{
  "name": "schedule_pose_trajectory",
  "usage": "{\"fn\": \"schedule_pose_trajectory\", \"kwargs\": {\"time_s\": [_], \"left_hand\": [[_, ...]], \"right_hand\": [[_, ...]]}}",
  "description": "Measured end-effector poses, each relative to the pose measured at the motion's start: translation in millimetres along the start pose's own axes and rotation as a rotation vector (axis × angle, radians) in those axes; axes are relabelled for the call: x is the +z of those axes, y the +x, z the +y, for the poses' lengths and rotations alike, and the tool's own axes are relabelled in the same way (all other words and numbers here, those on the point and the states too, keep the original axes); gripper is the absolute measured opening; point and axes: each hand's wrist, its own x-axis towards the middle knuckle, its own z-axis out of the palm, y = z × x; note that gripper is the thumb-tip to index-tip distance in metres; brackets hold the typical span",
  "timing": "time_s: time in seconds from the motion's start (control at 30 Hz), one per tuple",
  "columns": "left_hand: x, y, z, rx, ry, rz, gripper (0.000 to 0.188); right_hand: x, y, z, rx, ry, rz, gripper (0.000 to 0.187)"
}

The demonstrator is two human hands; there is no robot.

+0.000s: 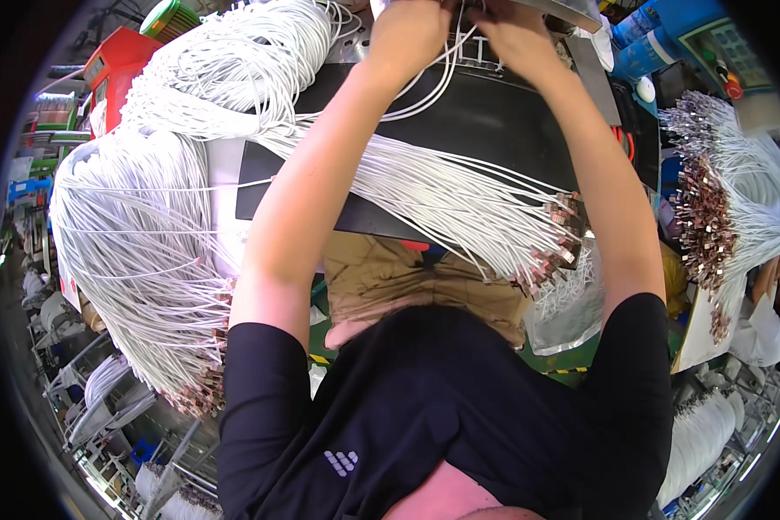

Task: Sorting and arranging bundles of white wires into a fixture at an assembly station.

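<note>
Head view: nearest, at three o'clock, the copper-coloured tips (565, 217) of a bundle of white cables (442, 186) hung past the edge of a black mat (494, 130), just above a clear plastic bag (572, 325). The rest of the bundle slanted back across the mat toward ten o'clock, passing beneath the left forearm. Each cable looked light and limp, probably smooth enough to slide against its neighbours, while the whole bundle would likely have been weighty and prone to tangling. The tips seemed the stiff and more easily bent part, so the better hold was on the white length just behind them, with a second grip midway to stop sagging. At nine o'clock a thick hank of similar cables (130, 234) drooped downward, and at eleven a coiled heap (234, 65) was piled up. Farther off, at twelve o'clock, the left hand (414, 24) was next to a few loose cable strands (449, 65); its fingertips were cut off by the frame, so its grip could not be told. The right hand (518, 35), at one o'clock, had fingers bent by a slotted metal plate (485, 62); blur hid whether they pinched anything.
</note>
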Motion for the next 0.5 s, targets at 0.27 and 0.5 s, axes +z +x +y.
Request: {"fn": "schedule_pose_trajectory", "kwargs": {"time_s": [0.27,0.5], "left_hand": [[-3,0,23,0.027,0.31,-0.04,0.048],[19,1,12,0.05,0.347,0.097,0.048]], "right_hand": [[25,-2,-8,0.047,-0.058,0.117,0.049],[16,-2,-15,0.319,-0.241,-0.133,0.043]]}}
